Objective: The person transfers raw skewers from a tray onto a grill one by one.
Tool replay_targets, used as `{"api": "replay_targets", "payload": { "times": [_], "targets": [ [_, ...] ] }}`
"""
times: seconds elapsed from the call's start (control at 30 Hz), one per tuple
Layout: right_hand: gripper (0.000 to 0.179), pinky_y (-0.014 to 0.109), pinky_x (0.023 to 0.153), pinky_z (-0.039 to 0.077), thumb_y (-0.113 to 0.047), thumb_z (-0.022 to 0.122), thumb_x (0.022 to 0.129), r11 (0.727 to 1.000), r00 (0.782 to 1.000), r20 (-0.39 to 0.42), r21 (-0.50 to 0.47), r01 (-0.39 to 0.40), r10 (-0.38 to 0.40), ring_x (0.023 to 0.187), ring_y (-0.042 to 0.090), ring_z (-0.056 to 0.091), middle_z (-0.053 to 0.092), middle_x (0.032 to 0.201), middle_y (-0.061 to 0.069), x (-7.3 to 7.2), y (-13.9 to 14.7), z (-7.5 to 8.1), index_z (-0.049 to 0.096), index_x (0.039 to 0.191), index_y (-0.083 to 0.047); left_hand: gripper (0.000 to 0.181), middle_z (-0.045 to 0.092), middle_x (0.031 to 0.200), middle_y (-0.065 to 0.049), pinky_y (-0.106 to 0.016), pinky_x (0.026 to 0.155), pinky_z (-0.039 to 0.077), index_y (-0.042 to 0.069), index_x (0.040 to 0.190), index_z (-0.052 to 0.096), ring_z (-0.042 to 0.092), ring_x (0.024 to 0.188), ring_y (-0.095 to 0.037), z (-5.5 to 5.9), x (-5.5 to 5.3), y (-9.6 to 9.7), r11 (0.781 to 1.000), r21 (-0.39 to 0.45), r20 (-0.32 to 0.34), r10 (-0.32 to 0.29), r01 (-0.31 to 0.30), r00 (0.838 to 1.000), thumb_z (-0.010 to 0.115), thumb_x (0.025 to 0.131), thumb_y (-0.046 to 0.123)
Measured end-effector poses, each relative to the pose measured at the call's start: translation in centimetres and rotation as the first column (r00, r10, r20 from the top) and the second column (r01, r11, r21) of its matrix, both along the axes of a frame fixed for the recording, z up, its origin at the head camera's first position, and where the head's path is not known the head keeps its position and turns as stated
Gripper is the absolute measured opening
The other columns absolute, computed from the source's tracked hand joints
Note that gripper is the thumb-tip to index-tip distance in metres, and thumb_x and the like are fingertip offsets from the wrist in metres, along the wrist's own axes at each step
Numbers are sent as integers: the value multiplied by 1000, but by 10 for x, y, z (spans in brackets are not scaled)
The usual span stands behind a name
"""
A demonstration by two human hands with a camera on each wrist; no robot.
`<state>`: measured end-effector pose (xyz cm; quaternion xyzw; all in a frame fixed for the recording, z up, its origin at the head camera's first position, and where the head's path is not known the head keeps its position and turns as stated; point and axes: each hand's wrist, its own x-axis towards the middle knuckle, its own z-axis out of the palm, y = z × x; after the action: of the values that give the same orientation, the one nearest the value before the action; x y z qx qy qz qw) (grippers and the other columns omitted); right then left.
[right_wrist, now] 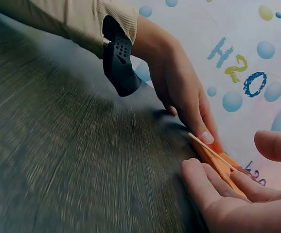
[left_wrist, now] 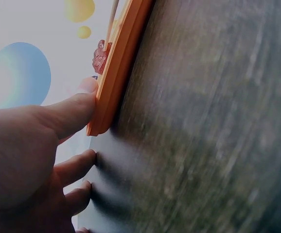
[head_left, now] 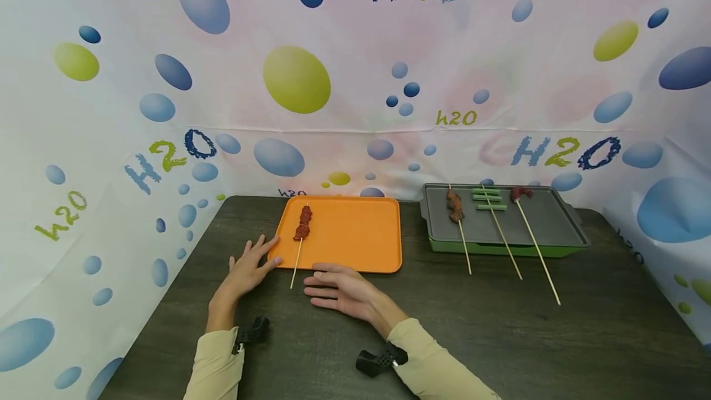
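Observation:
An orange tray point(head_left: 355, 233) lies at the back of the dark table. One skewer of reddish meat chunks point(head_left: 303, 225) rests on its left side, its bare stick poking out over the front rim. My left hand point(head_left: 244, 271) is spread at the tray's front left corner, thumb against the rim in the left wrist view and the other fingertips down by the table. My right hand point(head_left: 347, 295) hovers at the front rim, just right of the stick's end, palm turned inward and fingers loosely extended. It holds nothing.
To the right stands a green grill box with a grey top plate point(head_left: 547, 221). Across it lie a brown meat skewer point(head_left: 454, 205), a green vegetable skewer point(head_left: 489, 198) and a dark red skewer point(head_left: 521, 193), sticks overhanging the front. A printed curtain point(head_left: 355, 79) borders the table point(head_left: 472, 338).

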<state>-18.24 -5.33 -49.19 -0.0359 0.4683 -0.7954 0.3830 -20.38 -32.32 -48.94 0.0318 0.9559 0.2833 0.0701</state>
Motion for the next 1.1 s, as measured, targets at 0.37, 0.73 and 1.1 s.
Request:
{"api": "replay_targets", "payload": {
  "times": [0.37, 0.73, 1.1],
  "targets": [
    [57, 52, 113, 40, -3, 53, 106, 998, 997, 73, -48, 40, -37, 138, 43, 49, 49, 149, 30, -7, -29, 0, 29, 158, 7, 68, 14, 165, -31, -82, 108, -7, 7, 161, 33, 1, 150, -57, 0, 2, 0, 1000, 7, -7, -11, 11, 1000, 55, 107, 41],
    [48, 44, 106, 49, 9, 56, 101, 981, 974, 122, -15, 196, -193, 128, 39, 59, 56, 139, 32, -9, -43, 1, 47, 148, 9, 67, 14, 166, -30, -81, 109, -6, 8, 161, 34, 2, 151, -56, 0, 2, 1, 1000, 1, -2, -8, 8, 1000, 55, 107, 40],
    [46, 37, 96, 56, 8, 65, 96, 966, 962, 101, 68, 248, -254, 112, 29, 69, 64, 132, 27, -11, -41, 1, 57, 142, 5, 66, 14, 165, -30, -81, 109, -6, 8, 161, 34, 2, 150, -57, 1, 0, -1, 1000, -6, -4, -1, 1, 1000, 56, 106, 39]
  ]
}}
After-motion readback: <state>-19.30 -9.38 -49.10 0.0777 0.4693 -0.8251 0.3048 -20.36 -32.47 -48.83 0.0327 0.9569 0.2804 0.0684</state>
